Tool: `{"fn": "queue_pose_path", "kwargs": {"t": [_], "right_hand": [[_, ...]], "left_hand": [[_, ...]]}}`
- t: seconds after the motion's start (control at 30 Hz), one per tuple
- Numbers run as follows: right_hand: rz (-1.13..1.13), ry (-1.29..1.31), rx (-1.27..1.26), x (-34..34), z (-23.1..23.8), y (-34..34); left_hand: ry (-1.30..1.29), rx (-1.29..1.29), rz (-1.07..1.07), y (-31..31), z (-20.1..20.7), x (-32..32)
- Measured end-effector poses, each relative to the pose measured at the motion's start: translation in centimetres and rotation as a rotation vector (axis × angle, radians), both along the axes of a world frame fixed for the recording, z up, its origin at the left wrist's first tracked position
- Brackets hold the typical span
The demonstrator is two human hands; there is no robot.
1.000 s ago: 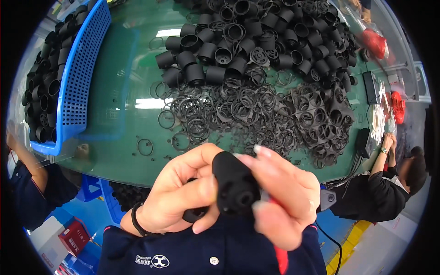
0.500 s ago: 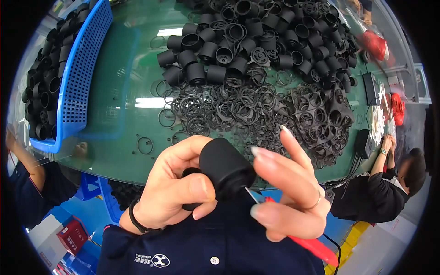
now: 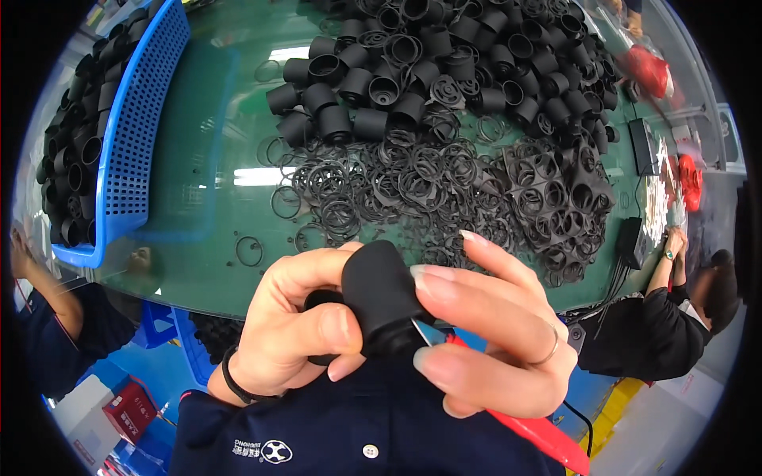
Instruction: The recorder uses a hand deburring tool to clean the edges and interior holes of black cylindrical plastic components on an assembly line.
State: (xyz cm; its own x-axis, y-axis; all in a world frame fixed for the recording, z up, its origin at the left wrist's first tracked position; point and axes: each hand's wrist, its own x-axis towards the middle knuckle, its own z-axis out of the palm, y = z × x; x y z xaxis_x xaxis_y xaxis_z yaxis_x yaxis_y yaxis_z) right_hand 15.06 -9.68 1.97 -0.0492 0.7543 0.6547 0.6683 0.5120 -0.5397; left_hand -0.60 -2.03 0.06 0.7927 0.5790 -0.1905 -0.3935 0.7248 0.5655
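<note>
A black cylindrical rubber cup (image 3: 379,282) is gripped by my left hand (image 3: 294,317), its stepped end facing down toward me. A second black piece (image 3: 321,299) shows partly behind that thumb; most of it is hidden by the fingers. My right hand (image 3: 508,341) is closed around a red-handled knife (image 3: 552,440), the handle running down to the lower right. The knife's blade (image 3: 429,333) meets the cup at its narrow lower end. Fingertips of the right hand rest against the cup's right side.
Many black cups (image 3: 369,123) are heaped at the back of the green table (image 3: 186,262). Loose black rings (image 3: 341,218) and a cut-out sheet scrap (image 3: 563,206) lie nearer. A blue basket (image 3: 135,151) of cups stands left. Co-workers sit at both sides, one at right (image 3: 655,333).
The cup has turned slightly more upright in my left hand. My right fingers and the knife blade have shifted a little left along its lower end.
</note>
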Motion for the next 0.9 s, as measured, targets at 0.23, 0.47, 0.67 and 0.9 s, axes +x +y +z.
{"fn": "queue_pose_path", "kwargs": {"t": [0.23, 0.47, 0.67, 0.9], "right_hand": [[-0.191, -0.172, 0.063, -1.1, 0.1, -0.2], [-0.306, -0.332, 0.115, -1.9, 0.1, 0.1], [-0.399, -0.446, 0.231, -2.3, -0.4, 0.1], [-0.162, -0.159, 0.2, 1.1, -0.2, -0.9]], "left_hand": [[-0.029, 0.031, 0.003, -0.1, -0.4, -0.2], [-0.054, 0.018, -0.044, 0.0, -0.6, -0.4], [-0.067, -0.126, -0.12, -0.3, 0.0, -0.3], [-0.066, 0.052, -0.206, 1.0, 0.3, 0.1]]}}
